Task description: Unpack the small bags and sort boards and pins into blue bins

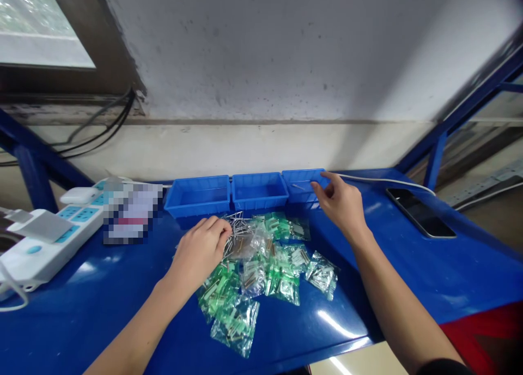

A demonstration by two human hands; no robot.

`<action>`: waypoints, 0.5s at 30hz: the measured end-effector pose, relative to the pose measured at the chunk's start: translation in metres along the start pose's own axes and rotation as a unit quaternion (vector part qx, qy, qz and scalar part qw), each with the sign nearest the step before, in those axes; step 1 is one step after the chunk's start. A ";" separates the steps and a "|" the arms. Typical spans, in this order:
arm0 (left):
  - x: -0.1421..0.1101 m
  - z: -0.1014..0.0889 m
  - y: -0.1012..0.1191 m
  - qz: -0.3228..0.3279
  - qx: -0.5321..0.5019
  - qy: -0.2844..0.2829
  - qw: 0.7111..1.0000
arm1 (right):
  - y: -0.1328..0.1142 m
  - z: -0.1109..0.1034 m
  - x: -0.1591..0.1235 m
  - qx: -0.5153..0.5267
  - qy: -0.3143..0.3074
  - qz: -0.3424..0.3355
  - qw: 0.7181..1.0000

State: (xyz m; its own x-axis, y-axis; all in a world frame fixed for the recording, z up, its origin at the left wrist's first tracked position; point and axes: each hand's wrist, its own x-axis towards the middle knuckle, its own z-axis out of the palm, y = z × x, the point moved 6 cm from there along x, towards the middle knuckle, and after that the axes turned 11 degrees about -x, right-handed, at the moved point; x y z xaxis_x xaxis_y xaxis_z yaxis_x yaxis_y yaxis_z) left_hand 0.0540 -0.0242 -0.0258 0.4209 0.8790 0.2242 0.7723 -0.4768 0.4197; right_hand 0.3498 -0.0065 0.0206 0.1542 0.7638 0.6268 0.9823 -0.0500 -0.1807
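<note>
My left hand [204,241] rests at the left side of a heap of loose metal pins or screws [237,225]. Its fingers are curled together, and whatever they pinch is hidden. Over the front right of the right-hand blue bin [294,195] is my right hand [339,200], with thumb and forefinger apart and nothing visible between them. A small pale piece [300,187] shows in that bin, too small to name. Several small clear and green plastic packets [281,279] holding metal parts lie around the heap, between my forearms.
Beside the right bin stand a middle blue bin [260,200] and a left blue bin [198,203]. A white power strip [53,239] with plugs and a blurred flat item [131,214] lie left. A phone [420,211] lies right; a white cable [384,179] runs along the back.
</note>
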 end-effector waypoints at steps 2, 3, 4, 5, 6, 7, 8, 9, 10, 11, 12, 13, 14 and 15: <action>0.000 0.002 -0.005 -0.010 -0.020 -0.034 0.999 | -0.008 -0.003 -0.003 0.022 0.000 -0.004 1.000; 0.000 0.003 -0.007 -0.016 -0.030 -0.052 0.998 | -0.013 -0.005 -0.006 0.041 0.005 -0.011 0.999; 0.000 0.004 -0.010 -0.024 -0.037 -0.063 0.997 | -0.019 -0.005 -0.009 0.061 0.006 -0.020 0.998; 0.000 0.004 -0.013 -0.032 -0.042 -0.066 0.996 | -0.024 -0.004 -0.012 0.081 0.001 -0.032 0.996; 0.000 0.003 -0.014 -0.039 -0.046 -0.063 0.996 | -0.030 -0.002 -0.015 0.099 -0.009 -0.043 0.994; 0.000 0.002 -0.016 -0.042 -0.051 -0.057 0.996 | -0.035 0.001 -0.018 0.114 -0.021 -0.054 0.992; 0.000 0.001 -0.016 -0.042 -0.058 -0.048 0.996 | -0.040 0.004 -0.021 0.126 -0.031 -0.063 0.990; 0.000 0.000 -0.015 -0.040 -0.067 -0.039 0.996 | -0.045 0.006 -0.024 0.137 -0.040 -0.072 0.987; 0.001 -0.002 -0.015 -0.037 -0.077 -0.028 0.996 | -0.050 0.008 -0.028 0.147 -0.050 -0.083 0.984; 0.001 -0.004 -0.014 -0.034 -0.089 -0.014 0.995 | -0.057 0.010 -0.031 0.156 -0.060 -0.096 0.981; 0.002 -0.007 -0.013 -0.031 -0.103 0.007 0.994 | -0.064 0.010 -0.035 0.167 -0.071 -0.112 0.977; 0.002 -0.011 -0.012 -0.030 -0.120 0.031 0.992 | -0.072 0.010 -0.040 0.178 -0.082 -0.130 0.972; 0.002 -0.014 -0.012 -0.032 -0.142 0.056 0.988 | -0.080 0.009 -0.044 0.189 -0.093 -0.149 0.966; 0.001 -0.017 -0.013 -0.036 -0.169 0.079 0.982 | -0.089 0.008 -0.050 0.197 -0.103 -0.169 0.960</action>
State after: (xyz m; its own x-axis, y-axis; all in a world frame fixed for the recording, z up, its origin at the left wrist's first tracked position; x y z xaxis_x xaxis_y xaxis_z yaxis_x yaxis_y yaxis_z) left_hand 0.0366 -0.0169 -0.0158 0.2711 0.9130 0.3049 0.5840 -0.4078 0.7019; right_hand 0.2539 -0.0348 -0.0004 -0.2307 0.8072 0.5434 0.8497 0.4392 -0.2917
